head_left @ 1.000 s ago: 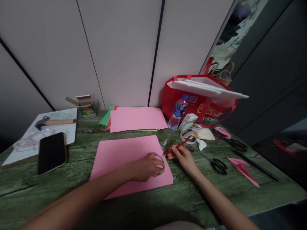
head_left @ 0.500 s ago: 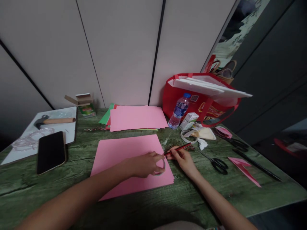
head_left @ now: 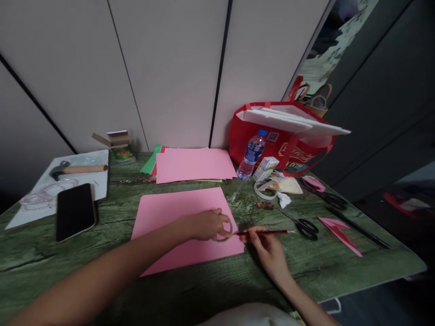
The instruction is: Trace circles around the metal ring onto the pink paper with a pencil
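Pink paper sheets (head_left: 183,210) lie stacked on the green table in front of me. My left hand (head_left: 209,224) presses a thin white ring (head_left: 232,227), which looks like a roll of tape, onto the sheet near its right edge. Its fingers are curled over the ring and partly inside it. In my right hand (head_left: 267,246) is a red and black pencil (head_left: 277,232), pinched between thumb and fingers. The pencil lies nearly level, its tip at the ring's right side and its eraser end pointing right.
More coloured paper (head_left: 195,165) lies at the back. A water bottle (head_left: 252,154) and small carton (head_left: 265,169) stand before a red bag (head_left: 241,122). Scissors (head_left: 306,228) and folded pink paper (head_left: 341,235) lie right; a phone (head_left: 75,213) and hammer (head_left: 84,169) lie left.
The pencil has swung from slanting up to the right to nearly level. My right hand has come lower, and the pencil tip has moved down along the ring's right side.
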{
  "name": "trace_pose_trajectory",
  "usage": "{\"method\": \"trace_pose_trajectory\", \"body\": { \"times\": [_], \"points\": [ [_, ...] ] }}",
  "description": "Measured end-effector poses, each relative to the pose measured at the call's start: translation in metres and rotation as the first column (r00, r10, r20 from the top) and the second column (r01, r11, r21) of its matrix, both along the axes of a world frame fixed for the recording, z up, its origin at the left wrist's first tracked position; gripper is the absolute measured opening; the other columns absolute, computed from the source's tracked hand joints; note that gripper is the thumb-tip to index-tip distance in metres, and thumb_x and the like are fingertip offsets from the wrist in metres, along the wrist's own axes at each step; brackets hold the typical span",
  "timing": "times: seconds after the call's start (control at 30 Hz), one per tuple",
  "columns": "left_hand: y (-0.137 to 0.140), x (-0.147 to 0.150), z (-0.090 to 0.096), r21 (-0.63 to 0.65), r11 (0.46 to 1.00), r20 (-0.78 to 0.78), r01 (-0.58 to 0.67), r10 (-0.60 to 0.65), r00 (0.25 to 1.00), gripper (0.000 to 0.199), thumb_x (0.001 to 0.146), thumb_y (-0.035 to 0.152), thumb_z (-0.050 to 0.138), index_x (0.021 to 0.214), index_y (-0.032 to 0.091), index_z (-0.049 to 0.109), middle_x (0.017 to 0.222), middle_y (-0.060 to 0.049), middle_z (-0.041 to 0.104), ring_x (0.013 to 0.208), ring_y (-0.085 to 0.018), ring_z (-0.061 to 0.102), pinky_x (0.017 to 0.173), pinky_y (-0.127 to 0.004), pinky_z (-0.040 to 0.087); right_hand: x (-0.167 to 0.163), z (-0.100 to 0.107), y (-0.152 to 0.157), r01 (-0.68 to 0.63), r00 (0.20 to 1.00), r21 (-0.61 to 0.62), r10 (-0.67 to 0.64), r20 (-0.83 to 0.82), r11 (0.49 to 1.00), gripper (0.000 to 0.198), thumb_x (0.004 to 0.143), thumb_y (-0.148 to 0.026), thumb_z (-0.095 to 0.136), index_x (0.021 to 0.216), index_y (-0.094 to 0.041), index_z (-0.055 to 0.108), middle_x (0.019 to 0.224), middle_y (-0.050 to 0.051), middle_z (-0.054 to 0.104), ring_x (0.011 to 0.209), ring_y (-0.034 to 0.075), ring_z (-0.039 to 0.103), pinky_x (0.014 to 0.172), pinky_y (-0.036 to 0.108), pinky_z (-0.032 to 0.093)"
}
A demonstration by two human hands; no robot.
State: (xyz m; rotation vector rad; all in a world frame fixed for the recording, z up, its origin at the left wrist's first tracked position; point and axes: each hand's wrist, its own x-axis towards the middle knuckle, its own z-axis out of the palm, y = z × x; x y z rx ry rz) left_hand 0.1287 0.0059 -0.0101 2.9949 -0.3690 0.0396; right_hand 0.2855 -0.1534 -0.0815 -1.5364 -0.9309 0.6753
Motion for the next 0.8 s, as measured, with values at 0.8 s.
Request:
{"method": "trace_pose_trajectory", "body": {
  "times": [0.8],
  "points": [
    [0.007,0.004,-0.003,-0.059,0.998,-0.084,-0.036,0.031,0.996,0.036,0.073,0.015,0.071,0.108,0.018,0.059,0.114,-0.008,0.059,0.096,-0.021,0.052,0.082,-0.029,0.035,-0.010,0.020,-0.013,-0.605,0.550,0.000,0.418,0.723,0.796,0.021,0.086,-0.015,0.049,0.104,-0.024,0.056,0.086,0.005,0.067,0.075,0.016,0.063,0.069,0.027,0.046]
  ]
}}
